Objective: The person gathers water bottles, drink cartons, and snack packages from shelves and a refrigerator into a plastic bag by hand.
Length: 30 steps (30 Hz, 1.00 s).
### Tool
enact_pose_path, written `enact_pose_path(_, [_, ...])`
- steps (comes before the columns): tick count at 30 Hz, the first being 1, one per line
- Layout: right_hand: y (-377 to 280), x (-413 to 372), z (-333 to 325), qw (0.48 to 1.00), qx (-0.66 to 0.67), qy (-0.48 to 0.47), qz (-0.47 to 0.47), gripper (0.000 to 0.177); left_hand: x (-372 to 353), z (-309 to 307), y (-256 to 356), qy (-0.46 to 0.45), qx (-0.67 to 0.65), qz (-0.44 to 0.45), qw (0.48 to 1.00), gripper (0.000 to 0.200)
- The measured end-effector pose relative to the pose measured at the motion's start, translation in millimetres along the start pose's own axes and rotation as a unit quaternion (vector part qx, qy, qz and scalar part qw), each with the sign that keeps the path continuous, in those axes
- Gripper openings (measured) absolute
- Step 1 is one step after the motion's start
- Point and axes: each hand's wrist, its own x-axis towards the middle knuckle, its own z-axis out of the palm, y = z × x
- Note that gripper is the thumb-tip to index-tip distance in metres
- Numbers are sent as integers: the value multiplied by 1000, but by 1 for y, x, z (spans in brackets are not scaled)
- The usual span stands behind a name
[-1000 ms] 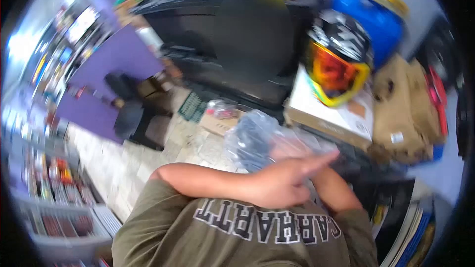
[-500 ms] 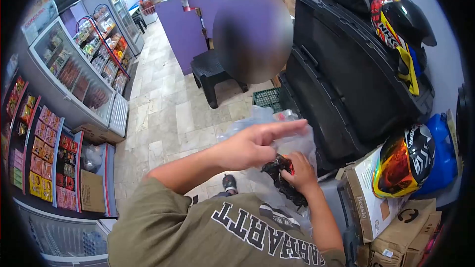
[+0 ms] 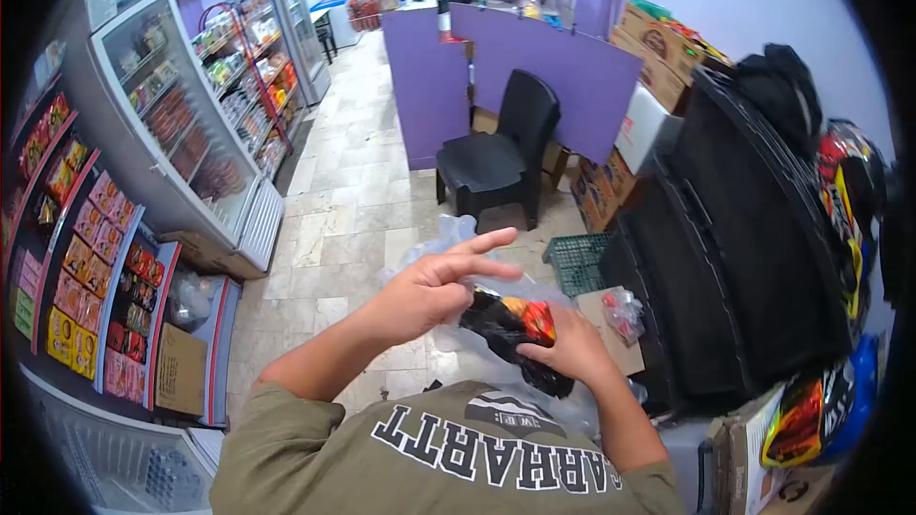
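The right hand [image 3: 570, 351] is wrapped shut around the lower end of a black packet [image 3: 503, 320] with a red-orange panel, held in front of the chest, well above the tiled floor [image 3: 353, 219]. The left hand [image 3: 425, 294] meets the packet's upper end. Its index and middle fingers stick out straight and free, but whether the thumb and the other fingers pinch anything is hidden. A clear plastic bag [image 3: 441, 236] billows around and behind both hands, and the packet seems to sit in its folds (inside or just against it, I cannot tell).

The packet looks light and soft, its glossy wrapper probably crinkly and a bit slippery, more so through the loose film. A grip across its short width at mid-body would likely be steadier than one at a tapered end. Its long axis runs on a slant, the upper end toward the left hand and the lower end down into the right palm.

Further out are a green crate [image 3: 577, 262], a black chair [image 3: 501, 157], a purple counter [image 3: 544, 72], a glass-door cooler [image 3: 181, 124] and stacked black bins [image 3: 744, 257].
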Motion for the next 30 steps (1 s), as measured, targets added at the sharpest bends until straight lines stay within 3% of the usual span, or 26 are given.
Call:
enact_pose_path(1, [-6, 16, 10, 1000, 0, -9, -6, 74, -7, -19, 3, 10, -3, -1, 1000, 49])
enact_pose_path(3, [-9, 53, 38, 993, -95, 65, -13, 85, -16, -54, 10, 32, 131, -41, 990, 38])
enact_pose_path(4, [-12, 73, 47, 995, -86, 31, 44, 94, -22, -67, 12, 49, 229, -22, 972, 32])
enact_pose_path(5, [-13, 93, 58, 995, -86, 24, 39, 94, -28, -82, 12, 57, 226, -25, 972, 32])
enact_pose_path(7, [-16, 129, 79, 998, 19, -6, 58, 101, -40, -109, 11, 24, 426, -134, 895, 30])
enact_pose_path(8, [-28, 144, 83, 998, 23, -29, 52, 105, -44, -124, 9, 34, 421, -141, 895, 30])
enact_pose_path(10, [-32, 183, 110, 992, 100, -80, 17, 108, -48, -155, 1, 75, 549, -216, 804, 33])
enact_pose_path(11, [-33, 205, 120, 977, 178, -119, -9, 111, -49, -170, 1, 84, 547, -221, 803, 33])
enact_pose_path(13, [-37, 240, 131, 956, 196, -206, -78, 112, -48, -202, 5, 178, 546, -156, 804, 40])
enact_pose_path(15, [-41, 276, 137, 935, 188, -268, -136, 112, -40, -223, 6, 202, 557, -138, 794, 50])
enact_pose_path(18, [-51, 331, 125, 922, 169, -270, -221, 103, -20, -244, 12, 332, 442, -156, 819, 59])
enact_pose_path(21, [-48, 408, 108, 874, 261, -311, -266, 94, -11, -277, 14, 431, 383, -99, 811, 61])
enact_pose_path(23, [-51, 462, 84, 851, 248, -315, -340, 78, -3, -295, 23, 451, 404, -111, 788, 64])
enact_pose_path(25, [-59, 514, 60, 841, 214, -319, -382, 68, 7, -304, 31, 524, 236, -79, 815, 62])
enact_pose_path(27, [-75, 565, 37, 819, 296, -375, -319, 62, 19, -324, 35, 547, 227, -56, 804, 65])
enact_pose_path(30, [-101, 633, 20, 841, 192, -340, -374, 54, 33, -357, 36, 570, 127, -48, 810, 65])
